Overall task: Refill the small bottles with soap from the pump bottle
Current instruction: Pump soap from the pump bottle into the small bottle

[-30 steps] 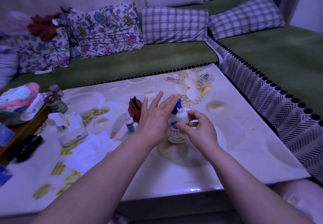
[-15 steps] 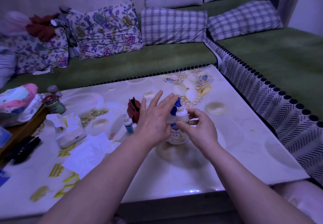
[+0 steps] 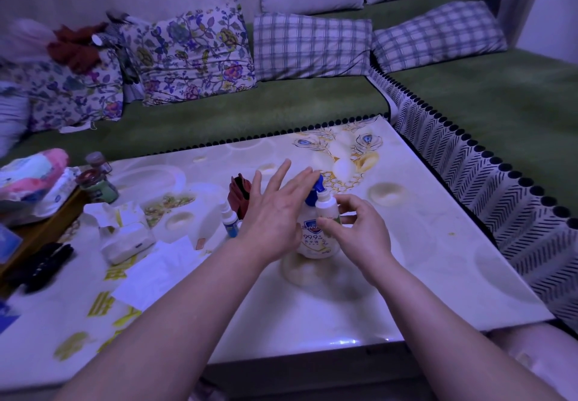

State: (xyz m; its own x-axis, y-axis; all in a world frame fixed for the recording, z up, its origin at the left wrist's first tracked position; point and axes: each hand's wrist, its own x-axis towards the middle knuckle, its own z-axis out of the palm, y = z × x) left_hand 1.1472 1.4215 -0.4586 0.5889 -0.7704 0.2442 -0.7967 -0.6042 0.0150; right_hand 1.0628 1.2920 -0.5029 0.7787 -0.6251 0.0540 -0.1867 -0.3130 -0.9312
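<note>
Pump bottle (image 3: 316,239), white: is standing mid-table (image 3: 406,269). My left hand (image 3: 272,212) is lying straight-fingered over its blue pump head (image 3: 313,194). Small white bottle (image 3: 327,208): my right hand (image 3: 359,228) is pinching it just right of the pump head. Blue-labelled small bottle (image 3: 230,223): is standing left of my left hand.

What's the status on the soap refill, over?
Left hand flat on the blue pump head. Right hand pinches small white bottle against the pump bottle. Blue-labelled small bottle stands aside on the table, nothing in the way.
</note>
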